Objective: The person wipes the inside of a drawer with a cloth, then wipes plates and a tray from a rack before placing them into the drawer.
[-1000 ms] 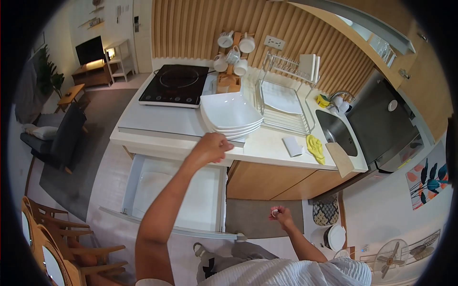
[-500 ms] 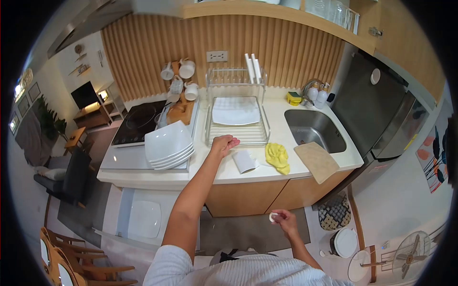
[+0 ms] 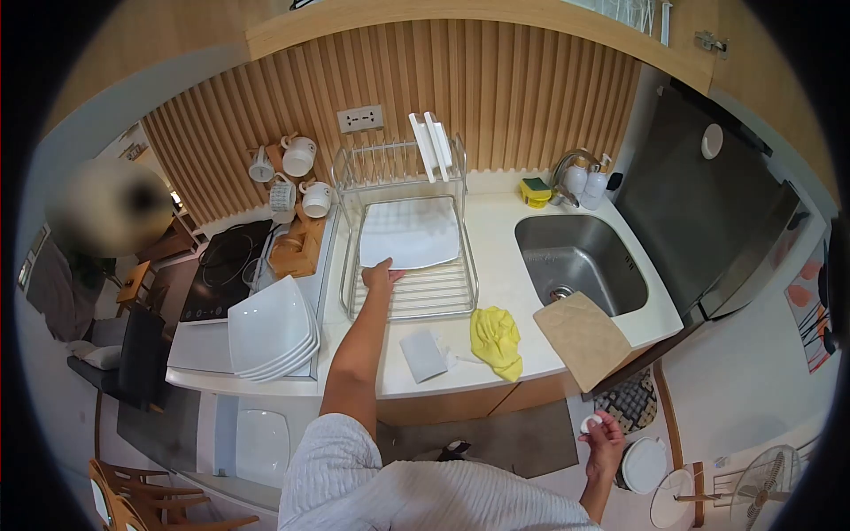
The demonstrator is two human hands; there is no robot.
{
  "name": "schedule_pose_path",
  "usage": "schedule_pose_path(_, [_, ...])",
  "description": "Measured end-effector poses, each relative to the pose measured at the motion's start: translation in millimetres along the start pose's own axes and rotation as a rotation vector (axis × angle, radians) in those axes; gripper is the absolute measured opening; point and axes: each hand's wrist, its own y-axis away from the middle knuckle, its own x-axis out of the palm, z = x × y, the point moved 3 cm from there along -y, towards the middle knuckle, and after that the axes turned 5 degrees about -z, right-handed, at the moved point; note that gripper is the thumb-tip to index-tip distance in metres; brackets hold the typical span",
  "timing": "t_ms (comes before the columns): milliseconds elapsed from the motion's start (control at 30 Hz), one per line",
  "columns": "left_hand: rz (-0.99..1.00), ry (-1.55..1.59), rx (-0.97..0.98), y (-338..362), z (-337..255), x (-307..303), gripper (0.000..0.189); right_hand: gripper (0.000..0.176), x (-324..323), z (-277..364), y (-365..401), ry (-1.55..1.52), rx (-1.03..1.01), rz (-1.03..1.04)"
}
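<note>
My left hand [image 3: 382, 276] grips the near edge of a square white plate [image 3: 410, 232], its thumb on top and fingers beneath. The plate lies in the lower tier of a metal dish rack [image 3: 403, 310]. My right hand [image 3: 605, 444] is low at the right, in front of the counter, pinching a small round white item [image 3: 591, 424] whose kind I cannot make out. Left of the rack, a stack of several square white plates [image 3: 273, 329] sits at the counter's front edge. Nearer me lie a folded white cloth or paper [image 3: 423, 356] and a crumpled yellow cloth [image 3: 496, 343].
A beige mat [image 3: 583, 341] overhangs the counter edge before the sink [image 3: 580, 261]. White mugs [image 3: 299, 157] hang left of the rack, behind the cooktop [image 3: 226, 270]. White-handled knives [image 3: 430, 147] stand in the rack's top. An open drawer [image 3: 226, 434] holds another white plate.
My left hand has reached forward from the rack's front edge onto the plate and taken its near edge. My right hand has moved to the right. The view has tilted and shifted.
</note>
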Motion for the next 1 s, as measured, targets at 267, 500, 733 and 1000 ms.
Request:
schedule_pose_path(267, [0.014,0.256,-0.009,-0.3,9.4,3.9,0.059,0.024,45.4,15.2,-43.5,0.027,-0.027,0.033])
schedule_pose_path(500, [0.178,0.243,0.043,21.5,6.9,-15.6,0.059,0.026,87.6,19.6,-75.6,0.065,-0.001,0.209])
schedule_pose_path(733, [0.036,0.171,0.156,98.1,-13.1,-39.7,0.041,0.027,114.6,22.5,-108.0,0.165,0.005,0.388])
schedule_pose_path(1000, [0.137,0.075,0.183,239.7,-76.9,-34.0,0.049,0.025,171.4,23.3,-117.3,0.123,0.106,0.625])
